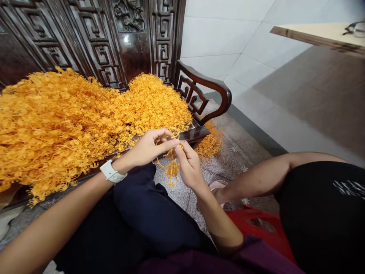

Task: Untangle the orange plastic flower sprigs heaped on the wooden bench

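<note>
My left hand, with a white watch on the wrist, and my right hand meet above my knees. Both pinch a small orange plastic sprig whose thin stems hang down between them. The fingers of both hands are closed on it. A big heap of the same orange plastic sprigs lies on the dark carved wooden bench just beyond my hands.
More orange sprigs lie on the speckled floor by the bench's right end. Another person's leg in black shorts is at the right, over a red bag. A light table edge shows top right.
</note>
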`<state>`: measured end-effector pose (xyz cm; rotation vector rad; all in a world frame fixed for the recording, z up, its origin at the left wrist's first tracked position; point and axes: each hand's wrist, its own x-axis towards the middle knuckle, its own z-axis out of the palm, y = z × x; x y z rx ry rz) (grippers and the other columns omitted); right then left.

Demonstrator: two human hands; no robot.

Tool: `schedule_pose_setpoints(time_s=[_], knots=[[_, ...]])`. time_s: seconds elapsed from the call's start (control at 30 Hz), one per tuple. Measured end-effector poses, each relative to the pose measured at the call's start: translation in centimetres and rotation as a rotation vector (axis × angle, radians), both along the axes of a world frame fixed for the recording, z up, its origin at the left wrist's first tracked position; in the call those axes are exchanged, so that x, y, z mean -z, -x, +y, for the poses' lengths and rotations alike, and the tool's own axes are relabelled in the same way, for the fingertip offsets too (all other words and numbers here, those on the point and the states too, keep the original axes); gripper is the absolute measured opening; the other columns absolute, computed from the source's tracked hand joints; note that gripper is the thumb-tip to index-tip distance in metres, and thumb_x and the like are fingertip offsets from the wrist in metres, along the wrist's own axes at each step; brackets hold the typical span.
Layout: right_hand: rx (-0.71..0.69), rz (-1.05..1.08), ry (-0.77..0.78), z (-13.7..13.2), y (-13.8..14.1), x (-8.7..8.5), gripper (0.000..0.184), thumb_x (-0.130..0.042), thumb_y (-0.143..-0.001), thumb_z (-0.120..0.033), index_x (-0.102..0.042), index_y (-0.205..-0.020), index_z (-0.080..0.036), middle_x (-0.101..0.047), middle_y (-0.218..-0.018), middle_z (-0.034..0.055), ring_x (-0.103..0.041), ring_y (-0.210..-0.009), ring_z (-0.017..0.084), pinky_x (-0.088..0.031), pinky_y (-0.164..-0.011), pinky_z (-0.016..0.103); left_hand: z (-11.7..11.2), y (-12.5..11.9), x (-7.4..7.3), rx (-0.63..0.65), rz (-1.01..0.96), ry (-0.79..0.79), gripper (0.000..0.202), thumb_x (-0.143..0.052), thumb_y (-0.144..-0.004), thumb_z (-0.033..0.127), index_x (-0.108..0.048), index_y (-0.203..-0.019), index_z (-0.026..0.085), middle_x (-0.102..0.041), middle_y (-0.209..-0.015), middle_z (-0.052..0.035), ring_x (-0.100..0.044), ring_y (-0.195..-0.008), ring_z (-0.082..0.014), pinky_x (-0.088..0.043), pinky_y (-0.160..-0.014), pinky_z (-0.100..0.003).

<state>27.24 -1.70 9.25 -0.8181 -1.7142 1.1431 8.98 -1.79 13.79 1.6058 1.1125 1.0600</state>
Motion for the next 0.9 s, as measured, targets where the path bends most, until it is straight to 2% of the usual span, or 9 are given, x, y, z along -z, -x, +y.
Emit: schedule_pose_setpoints(time_s=[0.13, 0.27, 0.4, 0.5, 0.57, 0.67, 0.73, 0.83, 0.9], knots=[[0.157, -0.248, -0.353, 0.3, -0.2, 0.4, 0.022, -0.047, -0.108, -0.028, -0.066, -0.102, -0.02, -0.067, -0.107, 0.009, -0.059, -0.101, 0.022, -0.046, -0.091, 0.039, -0.3, -0.4, 0.2, -0.146, 0.107, -0.087, 0.036, -0.061, -0.102, 0.045, -0.063, -0.078, 0.017, -0.055, -0.069, 0.0003, -0.046, -0.063, -0.0121, -0.035, -0.061, -0.028], [0.245, -0.314, -0.602, 0.7, -0.5, 1.1, 0.019, -0.05, -0.102, -0.014, -0.067, -0.096, -0.02, -0.07, -0.106, 0.0093, -0.057, -0.099, 0.024, -0.046, -0.089, 0.042, 0.3, -0.5, 1.7, -0.181, 0.098, -0.033, 0.034, -0.059, -0.101, 0.043, -0.059, -0.077, 0.018, -0.051, -0.065, 0.001, -0.042, -0.059, -0.0121, -0.031, -0.057, -0.029], [0.169, -0.388, -0.775, 0.8, -0.8, 1.1, 0.022, -0.049, -0.094, -0.005, -0.065, -0.09, -0.02, -0.071, -0.098, 0.0109, -0.055, -0.095, 0.025, -0.047, -0.086, 0.042, 0.8, -0.8, 3.3, -0.187, 0.027, 0.022, 0.028, -0.058, -0.096, 0.031, -0.058, -0.072, 0.019, -0.053, -0.063, -0.0002, -0.044, -0.057, -0.0131, -0.032, -0.056, -0.029], [-0.022, -0.457, -0.766, 0.2, -1.9, 0.1, 0.022, -0.048, -0.093, -0.005, -0.063, -0.086, -0.019, -0.07, -0.095, 0.0126, -0.055, -0.09, 0.025, -0.048, -0.081, 0.041, 1.0, -0.8, 4.3, -0.106, 0.039, -0.017, 0.019, -0.056, -0.086, 0.018, -0.061, -0.068, 0.018, -0.061, -0.066, -0.0022, -0.051, -0.062, -0.0145, -0.037, -0.06, -0.03], [-0.194, -0.391, -0.623, -0.9, -3.3, -1.1, 0.023, -0.047, -0.098, -0.013, -0.062, -0.082, -0.021, -0.069, -0.087, 0.0114, -0.056, -0.082, 0.024, -0.047, -0.074, 0.04, 1.5, 0.0, 5.0, -0.064, 0.028, -0.034, 0.018, -0.055, -0.08, 0.014, -0.058, -0.063, 0.018, -0.061, -0.066, -0.002, -0.053, -0.064, -0.0146, -0.038, -0.062, -0.03], [-0.617, -0.01, -0.311, -2.5, -5.8, -3.7, 0.044, -0.036, -0.108, -0.04, -0.057, -0.073, -0.025, -0.063, -0.067, 0.0055, -0.057, -0.063, 0.019, -0.048, -0.065, 0.038, 2.7, 3.1, 6.1, -0.277, -0.043, 0.021, 0.018, -0.059, -0.079, 0.016, -0.058, -0.061, 0.019, -0.057, -0.06, -0.0007, -0.05, -0.06, -0.0137, -0.036, -0.06, -0.028], [-1.004, 0.088, -0.248, -2.9, -6.8, -5.9, 0.053, -0.03, -0.108, -0.051, -0.061, -0.072, -0.027, -0.064, -0.064, 0.0038, -0.059, -0.059, 0.016, -0.051, -0.067, 0.036, 3.4, 5.8, 6.6, -0.433, -0.099, 0.094, 0.024, -0.065, -0.084, 0.025, -0.056, -0.062, 0.02, -0.049, -0.055, 0.0016, -0.044, -0.052, -0.0122, -0.033, -0.056, -0.028], [-1.462, -0.262, -0.326, -1.6, -5.9, -9.0, 0.048, -0.033, -0.11, -0.037, -0.075, -0.088, -0.027, -0.075, -0.081, 0.0069, -0.068, -0.073, 0.015, -0.054, -0.079, 0.033, 3.6, 8.3, 6.7, -0.367, -0.104, 0.117, 0.035, -0.071, -0.089, 0.044, -0.056, -0.067, 0.021, -0.05, -0.055, 0.0013, -0.043, -0.049, -0.011, -0.032, -0.053, -0.028], [-1.468, -0.382, -0.295, 0.4, -3.6, -10.3, 0.038, -0.044, -0.108, -0.036, -0.078, -0.092, -0.027, -0.075, -0.081, 0.0065, -0.068, -0.075, 0.015, -0.055, -0.077, 0.03, 3.4, 8.4, 6.5, -0.27, -0.064, 0.098, 0.039, -0.072, -0.088, 0.052, -0.058, -0.071, 0.02, -0.055, -0.058, -0.0005, -0.046, -0.05, -0.0113, -0.034, -0.054, -0.028]])
